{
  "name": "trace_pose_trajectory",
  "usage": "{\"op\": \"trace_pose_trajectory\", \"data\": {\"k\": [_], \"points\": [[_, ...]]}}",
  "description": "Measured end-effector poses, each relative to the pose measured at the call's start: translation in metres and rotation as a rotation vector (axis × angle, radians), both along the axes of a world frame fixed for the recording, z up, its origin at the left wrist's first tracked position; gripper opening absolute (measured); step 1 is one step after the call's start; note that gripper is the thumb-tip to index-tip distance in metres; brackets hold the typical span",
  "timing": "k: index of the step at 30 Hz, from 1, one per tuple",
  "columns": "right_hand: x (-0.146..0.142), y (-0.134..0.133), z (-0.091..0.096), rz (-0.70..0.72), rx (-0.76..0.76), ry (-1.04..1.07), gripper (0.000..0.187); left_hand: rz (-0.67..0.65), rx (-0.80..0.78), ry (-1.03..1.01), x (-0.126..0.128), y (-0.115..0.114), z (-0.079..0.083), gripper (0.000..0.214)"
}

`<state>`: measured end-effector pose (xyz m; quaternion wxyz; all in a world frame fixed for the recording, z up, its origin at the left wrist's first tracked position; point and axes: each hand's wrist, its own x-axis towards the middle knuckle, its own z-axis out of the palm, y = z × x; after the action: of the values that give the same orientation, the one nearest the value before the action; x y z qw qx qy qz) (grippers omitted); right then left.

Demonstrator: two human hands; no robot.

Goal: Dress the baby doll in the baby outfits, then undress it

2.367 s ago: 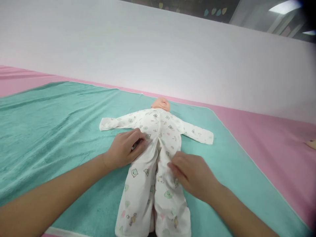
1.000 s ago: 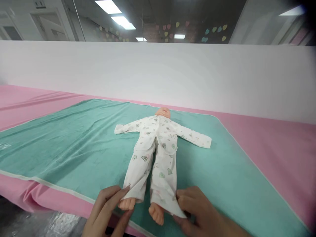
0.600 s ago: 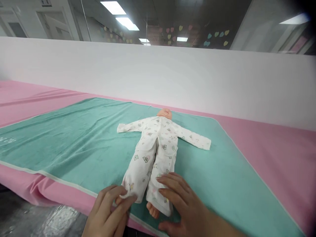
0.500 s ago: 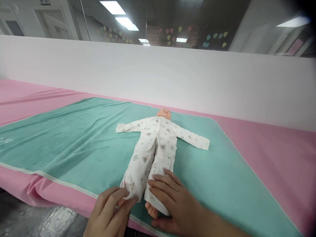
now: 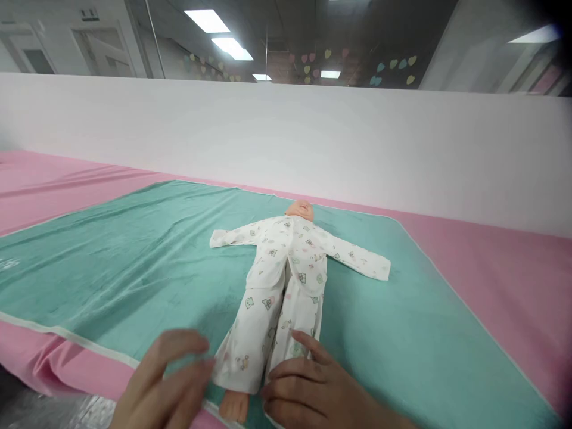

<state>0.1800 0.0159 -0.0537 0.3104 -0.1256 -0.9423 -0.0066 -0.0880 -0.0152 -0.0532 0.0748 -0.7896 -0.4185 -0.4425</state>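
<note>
No text is readable, even the white marking (image 5: 9, 263) on the teal cloth (image 5: 147, 268).

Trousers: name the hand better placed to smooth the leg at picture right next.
Right, probably: the right hand is over that leg; the left hand is out beside the other leg.

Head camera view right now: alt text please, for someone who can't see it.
A baby doll in a white printed top and trousers lies face up on a teal cloth, arms spread. A person's right hand lies over one trouser leg; the blurred left hand hovers beside the other, where a bare foot shows.
</note>
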Motion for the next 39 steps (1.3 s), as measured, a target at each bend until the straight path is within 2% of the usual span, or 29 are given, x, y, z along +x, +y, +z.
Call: {"op": "trace_pose_trajectory", "data": {"k": [3,6,7,9,12,13,15,17,19,21,25,29,32,35,39], "points": [[-0.003,0.002,0.003,0.050,-0.060,-0.033,0.014,0.096,-0.154,0.061,-0.010,0.065,0.019,0.022],[0.005,0.007,0.008,0.073,-0.130,0.006,0.023,0.223,-0.372,0.171,-0.023,0.144,0.018,0.033],[0.011,0.010,0.008,0.036,-0.169,0.042,0.029,0.249,-0.407,0.202,-0.026,0.168,0.014,0.039],[0.028,0.023,0.006,-0.188,-0.317,0.135,0.039,0.296,-0.481,0.256,-0.031,0.206,0.007,0.048],[0.064,0.055,0.000,-0.743,-0.586,0.338,0.041,0.418,-0.559,0.233,-0.035,0.235,0.000,0.054],[0.079,0.068,-0.002,-0.902,-0.627,0.433,0.042,0.458,-0.562,0.211,-0.037,0.238,-0.001,0.058],[0.109,0.093,-0.006,-1.124,-0.636,0.600,0.049,0.507,-0.550,0.168,-0.042,0.241,-0.001,0.064],[0.136,0.114,-0.009,-1.348,-0.663,0.634,0.052,0.540,-0.547,0.126,-0.051,0.240,0.000,0.065],[0.154,0.129,-0.010,-1.440,-0.714,0.582,0.052,0.568,-0.575,0.054,-0.060,0.240,0.001,0.062],[0.162,0.138,-0.011,-1.454,-0.726,0.506,0.051,0.536,-0.625,-0.046,-0.065,0.241,0.003,0.056],[0.164,0.148,-0.012,-1.503,-0.685,0.396,0.050,0.360,-0.640,-0.315,-0.064,0.241,0.006,0.044],[0.168,0.149,-0.015,-1.579,-0.637,0.284,0.054,0.151,-0.585,-0.763,-0.059,0.240,0.007,0.040],[0.172,0.148,-0.017,-1.574,-0.632,0.214,0.046,0.009,-0.593,-1.059,-0.060,0.241,0.008,0.041],[0.175,0.146,-0.018,-1.467,-0.652,0.269,0.035,0.015,-0.594,-1.145,-0.063,0.242,0.010,0.039],[0.182,0.143,-0.019,-1.310,-0.633,0.626,0.033,0.108,-0.624,-1.100,-0.068,0.244,0.013,0.034]]}}
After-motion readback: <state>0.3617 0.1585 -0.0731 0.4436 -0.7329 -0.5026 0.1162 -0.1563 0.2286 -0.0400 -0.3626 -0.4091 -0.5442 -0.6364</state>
